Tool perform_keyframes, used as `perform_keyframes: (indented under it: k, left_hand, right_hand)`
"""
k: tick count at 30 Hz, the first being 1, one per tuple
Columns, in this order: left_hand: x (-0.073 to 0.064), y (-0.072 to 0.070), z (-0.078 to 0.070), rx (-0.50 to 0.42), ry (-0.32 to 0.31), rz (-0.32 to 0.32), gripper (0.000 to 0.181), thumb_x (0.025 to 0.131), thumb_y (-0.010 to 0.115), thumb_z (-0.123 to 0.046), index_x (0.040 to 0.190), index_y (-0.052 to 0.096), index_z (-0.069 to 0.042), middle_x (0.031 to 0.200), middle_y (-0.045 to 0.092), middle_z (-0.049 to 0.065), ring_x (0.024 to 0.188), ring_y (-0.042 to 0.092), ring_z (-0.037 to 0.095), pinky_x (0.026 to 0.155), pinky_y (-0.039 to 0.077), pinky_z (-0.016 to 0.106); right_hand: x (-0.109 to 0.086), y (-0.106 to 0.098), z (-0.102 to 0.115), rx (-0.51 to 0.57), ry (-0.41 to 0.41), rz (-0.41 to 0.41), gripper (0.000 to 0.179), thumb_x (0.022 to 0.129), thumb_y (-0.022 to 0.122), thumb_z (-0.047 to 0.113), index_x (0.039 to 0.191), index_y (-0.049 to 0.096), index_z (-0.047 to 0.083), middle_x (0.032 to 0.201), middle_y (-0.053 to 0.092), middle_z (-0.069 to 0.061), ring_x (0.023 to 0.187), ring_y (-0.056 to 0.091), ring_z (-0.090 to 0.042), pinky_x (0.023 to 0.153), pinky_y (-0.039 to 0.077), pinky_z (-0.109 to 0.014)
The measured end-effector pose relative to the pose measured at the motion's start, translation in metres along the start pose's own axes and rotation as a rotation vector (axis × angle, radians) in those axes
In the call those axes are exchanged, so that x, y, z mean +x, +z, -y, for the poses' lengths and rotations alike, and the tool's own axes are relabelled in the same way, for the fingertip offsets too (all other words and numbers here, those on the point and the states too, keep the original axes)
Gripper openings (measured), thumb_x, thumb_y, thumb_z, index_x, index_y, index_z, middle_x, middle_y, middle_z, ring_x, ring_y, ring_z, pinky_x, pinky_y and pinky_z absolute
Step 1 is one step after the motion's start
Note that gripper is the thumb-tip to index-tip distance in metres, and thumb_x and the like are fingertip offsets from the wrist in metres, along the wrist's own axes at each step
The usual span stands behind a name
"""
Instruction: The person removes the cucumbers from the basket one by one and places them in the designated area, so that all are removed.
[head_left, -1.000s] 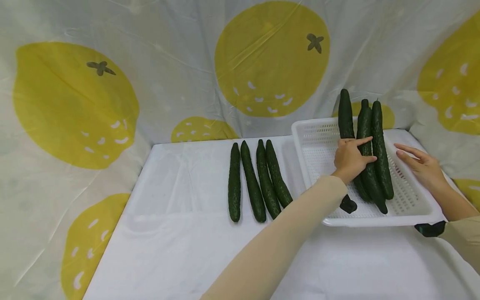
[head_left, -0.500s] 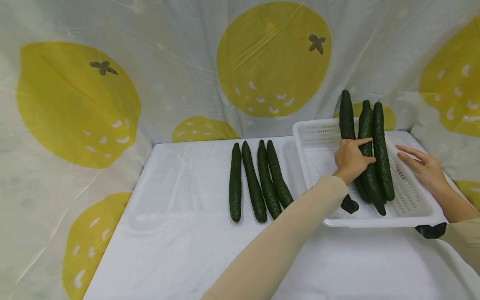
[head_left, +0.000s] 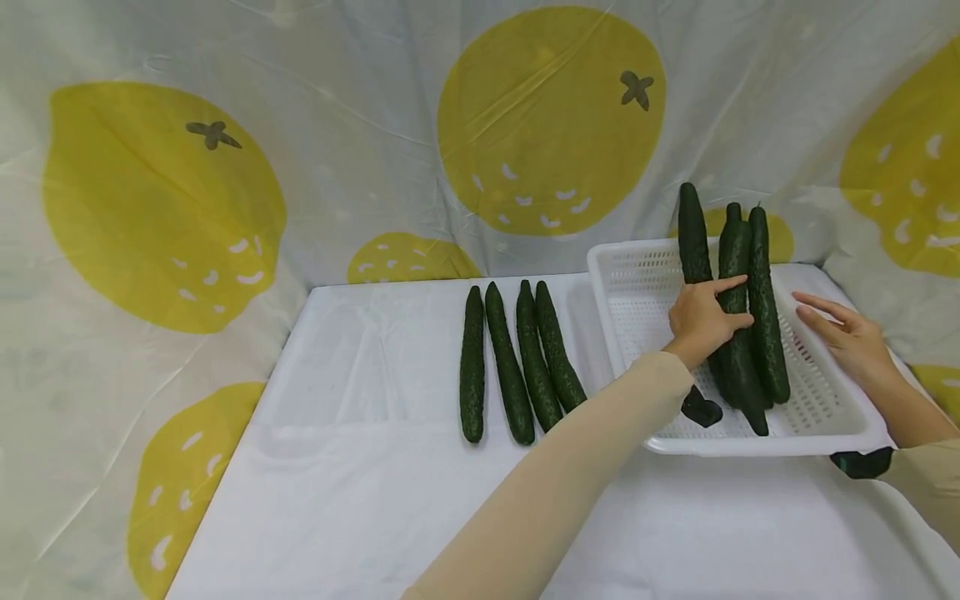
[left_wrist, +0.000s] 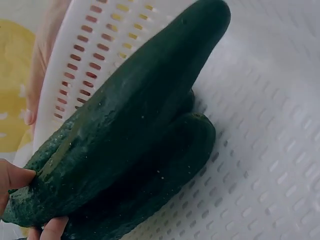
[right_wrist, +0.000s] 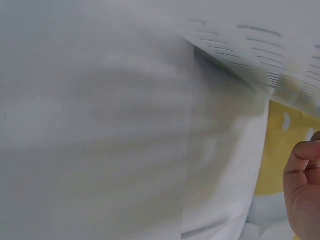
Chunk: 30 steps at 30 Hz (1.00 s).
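A white perforated basket (head_left: 637, 317) holds several long dark-green cucumbers on the right of the table. Their upper ends rise above its far rim. My left hand (head_left: 701, 317) reaches into the basket and grips a cucumber (left_wrist: 135, 100) between thumb and fingers; its lower end (head_left: 750, 392) points toward me. Another cucumber (head_left: 692, 233) leans to the left of it, and one (head_left: 763, 308) lies on its right. Outside the right wall my right hand (head_left: 851, 337) is held with its fingertips close to the rim; whether they touch it I cannot tell.
Several more cucumbers (head_left: 508, 358) lie side by side on the white table cover (head_left: 360, 492), left of the basket. A lemon-print cloth (head_left: 352, 167) hangs behind and at the sides. A black strap piece (head_left: 701, 408) shows at the left wrist.
The lower end of the cucumber in my left hand has swung slightly to the left and toward me. The right hand and the row on the table look the same.
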<state>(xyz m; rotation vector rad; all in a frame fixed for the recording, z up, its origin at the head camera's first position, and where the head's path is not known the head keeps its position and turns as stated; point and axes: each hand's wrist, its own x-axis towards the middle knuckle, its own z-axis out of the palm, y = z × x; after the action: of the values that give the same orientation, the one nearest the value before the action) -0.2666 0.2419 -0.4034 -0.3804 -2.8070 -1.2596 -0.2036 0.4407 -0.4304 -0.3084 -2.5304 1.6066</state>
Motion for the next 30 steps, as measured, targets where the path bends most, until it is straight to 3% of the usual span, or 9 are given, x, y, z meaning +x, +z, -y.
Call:
perform_keyframes:
  k: [5,10,12,19,25,30]
  left_hand:
    - [0.001,-0.003,-0.001,-0.074,-0.049,0.057,0.053,0.077,0.088,-0.034,0.123,0.067,-0.052,0.122,0.062,-0.025,0.050,0.043,0.003,0.043,0.035,0.019]
    - [0.002,-0.004,-0.003,-0.130,-0.108,0.089,0.052,0.077,0.089,-0.032,0.120,0.068,-0.053,0.113,0.065,-0.024,0.037,0.035,0.005,0.038,0.033,0.019]
    - [0.002,-0.005,-0.004,-0.166,-0.123,0.096,0.052,0.076,0.090,-0.030,0.119,0.069,-0.053,0.111,0.066,-0.021,0.038,0.036,0.006,0.037,0.034,0.020]
    - [0.001,-0.010,-0.005,-0.308,-0.155,0.141,0.048,0.076,0.090,-0.019,0.114,0.075,-0.045,0.117,0.067,-0.013,0.078,0.056,-0.001,0.052,0.046,0.018]
    - [0.001,-0.011,-0.007,-0.352,-0.205,0.148,0.049,0.074,0.091,-0.016,0.109,0.076,-0.046,0.112,0.068,-0.012,0.087,0.061,0.002,0.063,0.052,0.020]
    - [0.002,-0.011,-0.007,-0.328,-0.198,0.127,0.049,0.071,0.093,-0.017,0.107,0.077,-0.047,0.100,0.066,-0.015,0.075,0.056,0.002,0.057,0.049,0.019]
  right_hand:
    - [0.000,0.000,-0.002,-0.038,0.005,-0.004,0.043,0.102,0.059,0.036,0.143,0.053,0.045,0.132,0.044,0.030,0.117,0.040,0.005,0.073,0.034,-0.003]
    - [0.000,0.000,-0.002,-0.047,0.018,-0.002,0.045,0.102,0.058,0.038,0.146,0.049,0.045,0.143,0.038,0.025,0.128,0.032,0.003,0.073,0.030,-0.002]
    - [0.001,0.000,-0.002,-0.041,0.018,-0.001,0.045,0.102,0.058,0.038,0.146,0.050,0.045,0.147,0.036,0.023,0.126,0.033,0.002,0.073,0.031,-0.003]
    - [0.001,0.000,-0.002,-0.029,0.013,-0.009,0.044,0.102,0.058,0.037,0.145,0.051,0.044,0.146,0.037,0.024,0.125,0.034,0.002,0.074,0.031,-0.003]
    - [0.002,-0.001,-0.003,-0.039,0.002,-0.021,0.043,0.101,0.059,0.038,0.143,0.053,0.044,0.142,0.040,0.025,0.120,0.036,0.002,0.073,0.031,-0.004]
    - [0.001,0.000,-0.003,0.007,-0.032,-0.021,0.040,0.101,0.061,0.033,0.139,0.058,0.043,0.125,0.048,0.032,0.101,0.042,0.009,0.070,0.036,-0.005]
